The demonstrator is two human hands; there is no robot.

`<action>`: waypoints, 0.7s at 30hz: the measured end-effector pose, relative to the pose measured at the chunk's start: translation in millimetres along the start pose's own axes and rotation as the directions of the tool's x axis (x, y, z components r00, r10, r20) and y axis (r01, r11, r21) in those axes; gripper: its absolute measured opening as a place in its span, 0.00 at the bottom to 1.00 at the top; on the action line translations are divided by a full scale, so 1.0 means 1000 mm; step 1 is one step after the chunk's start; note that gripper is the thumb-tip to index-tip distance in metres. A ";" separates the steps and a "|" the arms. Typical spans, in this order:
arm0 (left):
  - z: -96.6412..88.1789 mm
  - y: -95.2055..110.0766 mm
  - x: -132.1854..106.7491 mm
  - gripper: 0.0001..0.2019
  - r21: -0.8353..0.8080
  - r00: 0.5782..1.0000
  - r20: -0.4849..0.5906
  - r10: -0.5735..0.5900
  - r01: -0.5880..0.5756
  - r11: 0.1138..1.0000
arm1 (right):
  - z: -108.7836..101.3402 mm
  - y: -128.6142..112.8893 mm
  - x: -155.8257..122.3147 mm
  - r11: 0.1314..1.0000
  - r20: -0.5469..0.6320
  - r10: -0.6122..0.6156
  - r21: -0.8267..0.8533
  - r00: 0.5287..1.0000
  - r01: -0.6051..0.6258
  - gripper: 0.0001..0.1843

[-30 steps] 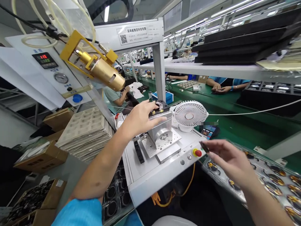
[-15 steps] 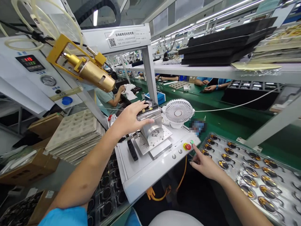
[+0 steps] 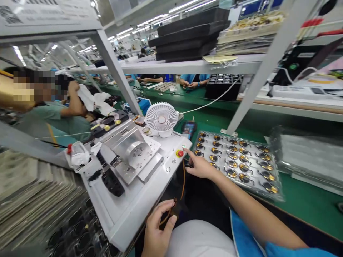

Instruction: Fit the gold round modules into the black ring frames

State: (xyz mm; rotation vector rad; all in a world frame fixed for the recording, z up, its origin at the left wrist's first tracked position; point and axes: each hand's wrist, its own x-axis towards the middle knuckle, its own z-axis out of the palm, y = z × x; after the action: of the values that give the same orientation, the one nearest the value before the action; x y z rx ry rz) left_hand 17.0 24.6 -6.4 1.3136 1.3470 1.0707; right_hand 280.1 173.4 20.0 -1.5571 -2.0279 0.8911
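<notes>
My right hand (image 3: pixel 200 166) reaches to the machine's front panel, its index finger stretched onto the green-lit button (image 3: pixel 183 147) and the other fingers partly curled. Next to that button is a red emergency stop button (image 3: pixel 179 153). My left hand (image 3: pixel 159 225) hovers in front of the panel's lower edge, close to my lap, with thumb and index finger apart. A small dark spot shows at its index fingertip; I cannot make out what it is. The metal fixture (image 3: pixel 134 148) stands on the white machine base (image 3: pixel 120 210), a dark round part (image 3: pixel 107 120) on its black top block.
A white fan (image 3: pixel 161 119) stands behind the panel. To the right, a clear tray (image 3: pixel 253 194) carries several round parts with dark tails. Stacked pulp trays (image 3: pixel 32 210) and a tray of black rings (image 3: pixel 83 241) lie left. A co-worker (image 3: pixel 66 123) sits behind the machine.
My left hand has left the fixture's top and come down toward my lap. The view has turned right. My right index finger stays at the green button.
</notes>
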 end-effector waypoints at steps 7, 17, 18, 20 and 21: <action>0.034 -0.004 0.016 0.26 -0.466 0.977 0.178 -0.119 0.190 0.864 | 0.045 -0.013 -0.066 0.767 -0.106 -0.375 0.523 0.921 0.372 0.42; 0.045 -0.012 0.033 0.30 -0.539 0.979 0.135 -0.151 0.200 0.818 | 0.049 -0.010 -0.058 0.781 -0.160 -0.484 0.364 0.860 0.507 0.44; 0.043 -0.013 0.033 0.30 -0.520 0.982 0.112 -0.154 0.190 0.833 | 0.034 -0.008 -0.046 0.812 -0.121 -0.503 0.274 0.856 0.515 0.42; 0.038 -0.017 0.030 0.29 -0.488 0.986 0.096 -0.136 0.166 0.857 | -0.005 0.002 -0.015 0.905 -0.114 -0.419 0.027 0.901 0.425 0.32; 0.036 -0.019 0.028 0.29 -0.477 0.987 0.105 -0.119 0.155 0.865 | -0.027 0.010 0.003 0.965 -0.194 -0.252 -0.126 0.948 0.231 0.22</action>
State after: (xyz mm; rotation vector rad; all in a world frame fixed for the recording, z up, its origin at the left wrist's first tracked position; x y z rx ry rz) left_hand 49.8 51.2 -32.9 0.8602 1.0099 1.1557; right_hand 303.9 183.9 31.5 -1.3503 -2.0803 0.5162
